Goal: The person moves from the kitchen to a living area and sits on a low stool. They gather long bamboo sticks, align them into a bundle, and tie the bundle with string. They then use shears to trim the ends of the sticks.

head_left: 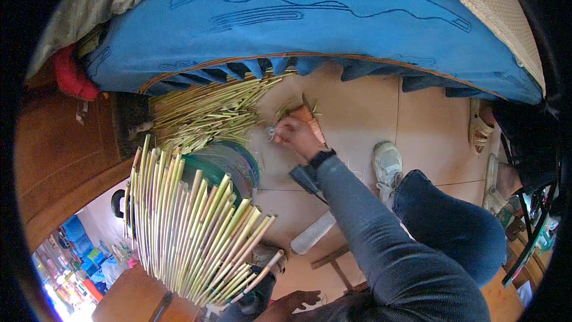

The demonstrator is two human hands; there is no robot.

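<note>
My right hand (pixel 297 136), at the end of a dark grey sleeve, reaches over the tiled floor. Its fingertips pinch a small, blurred whitish thing (pixel 271 132), possibly string. Just beyond the hand lies an orange-brown object (pixel 308 116) with a pointed dark end, partly hidden. My left hand (pixel 297 302) is at the bottom edge, fingers apart, with nothing visible in it. To its left, a fan-shaped row of cut reed stalks (pixel 192 228) stands in front of a green bucket (pixel 223 161). Loose reed stalks (pixel 214 116) lie piled beyond the bucket.
A blue patterned cloth (pixel 313 31) hangs across the far side. On the floor is a white roll (pixel 313 232), near a wooden stool frame (pixel 335 264). My shoe (pixel 387 165) is right of my hand; another person's sandalled feet (pixel 485 161) are farther right.
</note>
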